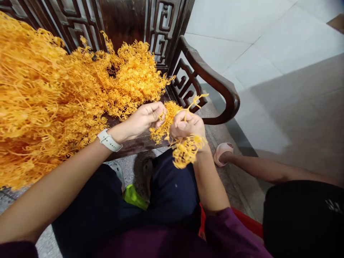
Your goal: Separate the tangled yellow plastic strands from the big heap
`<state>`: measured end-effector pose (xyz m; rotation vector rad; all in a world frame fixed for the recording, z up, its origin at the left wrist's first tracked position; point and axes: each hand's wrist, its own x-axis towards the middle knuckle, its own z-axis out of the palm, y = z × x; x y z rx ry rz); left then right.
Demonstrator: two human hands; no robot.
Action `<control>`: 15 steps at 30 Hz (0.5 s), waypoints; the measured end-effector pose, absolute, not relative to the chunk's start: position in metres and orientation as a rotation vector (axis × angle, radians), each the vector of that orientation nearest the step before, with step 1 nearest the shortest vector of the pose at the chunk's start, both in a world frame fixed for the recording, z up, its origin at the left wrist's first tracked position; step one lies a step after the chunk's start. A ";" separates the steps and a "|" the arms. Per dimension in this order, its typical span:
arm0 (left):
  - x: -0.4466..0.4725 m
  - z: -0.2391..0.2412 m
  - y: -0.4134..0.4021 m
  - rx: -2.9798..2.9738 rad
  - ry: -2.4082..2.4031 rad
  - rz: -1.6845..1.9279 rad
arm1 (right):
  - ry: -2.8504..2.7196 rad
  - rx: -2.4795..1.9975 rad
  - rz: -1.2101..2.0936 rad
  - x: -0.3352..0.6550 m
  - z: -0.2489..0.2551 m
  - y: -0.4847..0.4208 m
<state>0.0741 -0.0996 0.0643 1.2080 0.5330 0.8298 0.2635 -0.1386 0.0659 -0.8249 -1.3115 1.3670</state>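
Head view looks down over a person's lap at a dark wooden bench [134, 145], its carved lattice back and curved armrest [212, 71] rising beyond the hands. A big heap of orange sprigs [45, 93] lies on the bench, filling the left of the view and spilling over the front edge of the seat. Its thin, curly branches press against the lattice back.

The left hand [143, 120], with a white watch [109, 140] on its wrist, is curled nearly shut, its fingertips [158, 116] pinching thin orange strands at the edge of a small orange tuft [166, 122]. That tuft sits between the two hands, above the front of the bench. The right hand [186, 125] is closed around an orange clump [185, 152], which hangs below the fist while a few stems poke up above it. Both hands are close together, just beside the heap.

Below the front of the bench are the person's dark trousers [172, 190] and a grey shoe [115, 172]. To the right of the bench, another person's bare leg [268, 170] ends in a pink slipper [223, 153], next to black shorts [303, 215]. A red stool [247, 224] shows beside the trousers.
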 end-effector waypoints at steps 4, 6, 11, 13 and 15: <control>0.066 0.034 -0.075 1.582 0.987 0.717 | -1.327 -1.009 1.012 0.272 0.058 -0.126; 0.065 0.012 -0.066 1.902 1.189 0.555 | -1.328 -1.084 0.879 0.279 0.053 -0.120; 0.078 -0.024 -0.066 2.000 1.206 0.419 | -1.317 -1.169 0.838 0.290 0.047 -0.115; 0.086 -0.028 -0.069 2.025 1.197 0.421 | -1.349 -1.186 0.857 0.290 0.047 -0.116; 0.092 -0.028 -0.071 2.038 1.208 0.451 | -1.389 -1.200 0.870 0.289 0.048 -0.118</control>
